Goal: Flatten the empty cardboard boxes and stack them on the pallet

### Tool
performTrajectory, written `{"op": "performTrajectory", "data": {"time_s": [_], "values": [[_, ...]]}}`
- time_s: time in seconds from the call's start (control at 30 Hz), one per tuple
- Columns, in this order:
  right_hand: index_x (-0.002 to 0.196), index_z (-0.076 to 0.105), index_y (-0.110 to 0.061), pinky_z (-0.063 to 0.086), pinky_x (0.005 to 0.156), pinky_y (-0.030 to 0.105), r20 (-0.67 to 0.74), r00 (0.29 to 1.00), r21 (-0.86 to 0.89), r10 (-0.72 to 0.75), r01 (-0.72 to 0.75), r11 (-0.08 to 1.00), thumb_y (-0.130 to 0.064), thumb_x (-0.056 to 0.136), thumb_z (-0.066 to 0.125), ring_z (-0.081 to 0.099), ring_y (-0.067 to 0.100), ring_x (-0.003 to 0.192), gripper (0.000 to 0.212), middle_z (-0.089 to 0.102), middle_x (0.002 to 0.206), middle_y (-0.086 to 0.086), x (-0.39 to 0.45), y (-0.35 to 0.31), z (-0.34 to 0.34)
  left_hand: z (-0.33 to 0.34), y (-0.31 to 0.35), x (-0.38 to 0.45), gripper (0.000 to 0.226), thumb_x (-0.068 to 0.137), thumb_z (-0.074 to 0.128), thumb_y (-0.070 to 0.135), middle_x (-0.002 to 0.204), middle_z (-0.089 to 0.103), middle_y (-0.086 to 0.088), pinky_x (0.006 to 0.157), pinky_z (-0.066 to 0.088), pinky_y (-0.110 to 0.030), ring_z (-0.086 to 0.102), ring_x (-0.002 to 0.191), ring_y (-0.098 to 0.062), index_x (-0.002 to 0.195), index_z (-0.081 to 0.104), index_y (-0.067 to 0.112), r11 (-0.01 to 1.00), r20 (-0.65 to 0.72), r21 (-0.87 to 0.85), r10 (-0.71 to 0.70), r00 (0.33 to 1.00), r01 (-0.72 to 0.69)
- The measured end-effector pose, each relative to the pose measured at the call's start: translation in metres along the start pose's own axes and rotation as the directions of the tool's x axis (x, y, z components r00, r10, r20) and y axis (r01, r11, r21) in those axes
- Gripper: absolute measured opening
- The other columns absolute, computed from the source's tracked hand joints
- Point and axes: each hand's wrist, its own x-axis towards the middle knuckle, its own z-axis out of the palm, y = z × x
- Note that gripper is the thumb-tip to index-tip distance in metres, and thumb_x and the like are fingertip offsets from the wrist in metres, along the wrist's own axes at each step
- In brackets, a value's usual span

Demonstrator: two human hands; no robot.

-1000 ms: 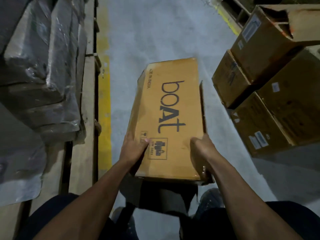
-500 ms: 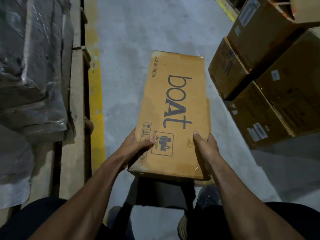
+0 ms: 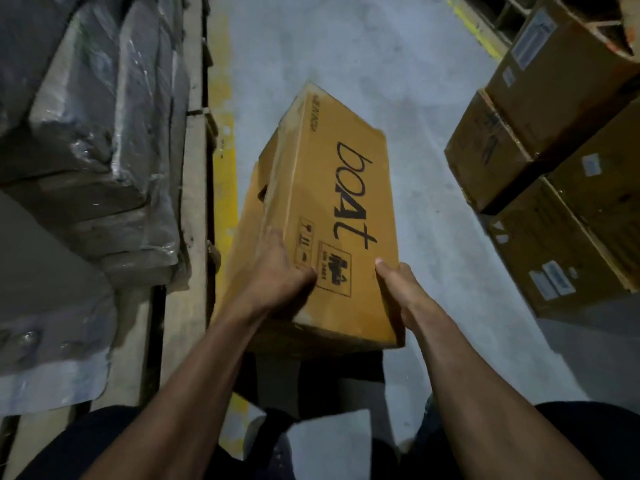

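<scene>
I hold a tan cardboard box (image 3: 343,188) printed "boAt" above the grey floor, in the middle of the view. It is tilted, so its left side face shows. My left hand (image 3: 277,268) grips the near left edge, with the thumb on the top face. My right hand (image 3: 398,289) holds the near right edge, its thumb on top and its fingers hidden under the box. A wooden pallet (image 3: 195,209) runs along the left.
Plastic-wrapped bundles (image 3: 90,150) are stacked on the pallet at the left. Several brown cardboard boxes (image 3: 554,174) are piled at the right, one open on top. A yellow floor line (image 3: 225,188) runs beside the pallet. Grey concrete floor (image 3: 346,46) stretches ahead.
The box has rolled to the right, so its left side face now shows, and its far end has swung left. Both hands keep their hold on the near end.
</scene>
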Motion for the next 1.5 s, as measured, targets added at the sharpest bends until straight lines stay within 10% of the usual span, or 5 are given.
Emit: {"op": "performTrajectory", "data": {"time_s": [0.17,0.4,0.9,1.13,1.5], "values": [[0.153,0.026,-0.033,0.034,0.113,0.059,0.064,0.998,-0.177,-0.027,0.038,0.983,-0.089,0.067,0.041,0.038,0.035,0.14,0.104,0.036,0.155,0.006,0.03,0.025,0.007,0.038,-0.026,-0.012,0.094,0.096,0.055,0.049,0.167,-0.008,0.006,0.123,0.004,-0.045,-0.004,0.153,-0.02,0.158,-0.012,0.027,0.962,0.047,0.273,0.007,0.999,-0.019],[0.152,0.035,-0.028,0.038,0.106,0.04,0.189,0.966,-0.033,-0.178,0.188,0.982,-0.088,0.073,0.05,0.046,0.019,0.131,0.101,0.05,0.144,-0.007,-0.03,-0.017,0.015,0.05,-0.034,-0.008,0.077,0.094,0.005,0.066,0.165,-0.018,0.006,0.124,-0.007,-0.038,-0.017,0.151,-0.013,0.157,-0.013,0.024,0.954,0.147,0.294,0.008,0.989,-0.051],[0.139,0.043,-0.016,0.043,0.099,0.046,-0.39,0.917,-0.284,-0.085,-0.032,0.958,-0.039,0.098,0.056,0.053,0.039,0.12,0.048,0.056,0.132,0.015,0.002,0.016,-0.051,0.057,-0.104,0.017,0.078,0.104,0.043,0.043,0.167,-0.011,-0.005,0.121,0.01,-0.046,-0.002,0.153,-0.032,0.159,-0.007,0.018,0.866,-0.109,0.457,-0.171,0.979,0.202],[0.143,0.032,-0.021,0.043,0.104,0.05,-0.353,0.935,-0.194,-0.008,-0.065,0.979,-0.051,0.095,0.056,0.051,0.037,0.121,0.062,0.052,0.135,0.012,0.018,0.036,-0.069,0.061,-0.118,0.049,0.061,0.095,0.053,0.055,0.136,0.059,-0.011,0.104,0.046,-0.051,0.058,0.119,-0.034,0.144,0.045,0.019,0.944,-0.011,0.054,-0.326,0.945,0.327],[0.136,0.04,-0.025,0.051,0.098,0.052,-0.198,0.977,-0.131,-0.086,0.061,0.989,-0.072,0.06,0.068,0.061,0.032,0.11,0.094,0.062,0.125,0.004,0.021,0.031,-0.027,0.027,-0.124,0.037,0.057,0.105,0.033,0.048,0.132,0.058,-0.022,0.1,0.044,-0.045,0.054,0.118,-0.041,0.132,0.057,0.003,0.897,-0.3,0.112,-0.38,0.875,0.428]]}}
